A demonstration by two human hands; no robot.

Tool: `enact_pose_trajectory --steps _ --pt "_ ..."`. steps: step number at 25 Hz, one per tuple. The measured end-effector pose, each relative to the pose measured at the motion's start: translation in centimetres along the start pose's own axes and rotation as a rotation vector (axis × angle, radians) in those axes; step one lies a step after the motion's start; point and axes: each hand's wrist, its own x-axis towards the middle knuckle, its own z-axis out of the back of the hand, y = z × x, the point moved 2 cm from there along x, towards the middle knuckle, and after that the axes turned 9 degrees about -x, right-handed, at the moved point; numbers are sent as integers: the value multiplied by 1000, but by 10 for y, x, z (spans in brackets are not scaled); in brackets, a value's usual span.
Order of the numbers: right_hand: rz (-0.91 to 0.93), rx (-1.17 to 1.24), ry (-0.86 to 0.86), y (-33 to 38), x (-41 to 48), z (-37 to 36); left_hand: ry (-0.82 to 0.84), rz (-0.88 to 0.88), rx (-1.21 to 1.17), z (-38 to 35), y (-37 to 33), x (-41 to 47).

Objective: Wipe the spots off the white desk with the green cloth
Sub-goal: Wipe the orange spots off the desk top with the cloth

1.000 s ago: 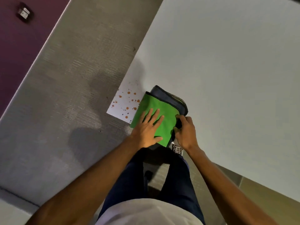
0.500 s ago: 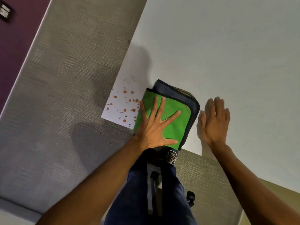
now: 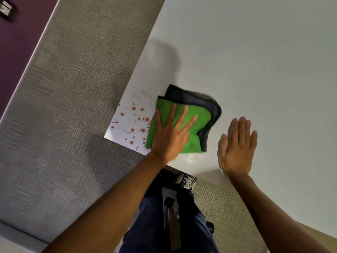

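Observation:
The green cloth (image 3: 199,114), folded with a dark grey underside showing along its far and right edges, lies on the near left corner of the white desk (image 3: 255,61). My left hand (image 3: 171,137) presses flat on the cloth's left half, fingers spread. Orange-brown spots (image 3: 133,123) are scattered over the desk corner just left of the cloth. The cloth's left edge touches the nearest of them. My right hand (image 3: 237,145) rests flat and empty on the bare desk to the right of the cloth, apart from it.
Grey carpet (image 3: 73,106) lies beyond the desk's left and near edges. A purple wall (image 3: 18,42) runs along the far left. My legs and one black shoe (image 3: 189,181) are below the desk's near edge.
My right hand let go of the cloth's right edge and moved right onto the bare desk. My left hand spread flat on the cloth, which now lies a little farther from the near edge.

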Motion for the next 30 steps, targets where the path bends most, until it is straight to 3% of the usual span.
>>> enact_pose_trajectory --steps 5,8,13,17,23,26,30 --pt "2 -8 -42 -1 1 -4 -25 254 -41 17 38 88" --pt "-3 -7 -36 -1 1 -3 -23 241 -25 16 43 80" --pt "-9 11 -35 0 1 -2 -92 77 2 3 17 4" --pt "-12 28 -17 -1 1 -3 -63 170 -60 -11 -22 -37" --pt "-21 18 -17 -1 1 -3 -84 286 -54 -12 -10 -3" --pt "-22 35 -16 -2 1 -4 -143 415 -32 5 20 41" --pt "-2 55 -11 -1 2 -5 -159 430 5 19 66 76"
